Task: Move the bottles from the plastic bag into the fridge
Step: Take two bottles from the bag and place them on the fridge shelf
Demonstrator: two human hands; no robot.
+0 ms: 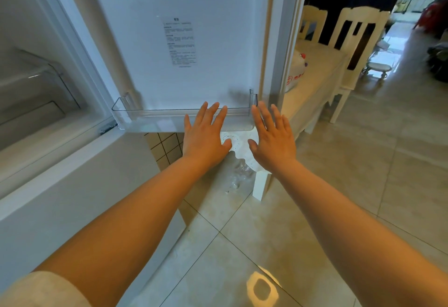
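Bottles unseen; white plastic bag (pixel 297 73) sat on table; left hand (pixel 203 137) and right hand (pixel 272 143) spread wide, empty (turn to bag, grip firmly).

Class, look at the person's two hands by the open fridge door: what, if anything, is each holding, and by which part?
Nothing is held. The left hand and the right hand are both open, fingers spread, empty.

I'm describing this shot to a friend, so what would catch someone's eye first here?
Two bare, open hands, left hand and right hand, stretch forward at centre. Just beyond them the open fridge door shows an empty clear door shelf. A white plastic bag sits on the table at right.
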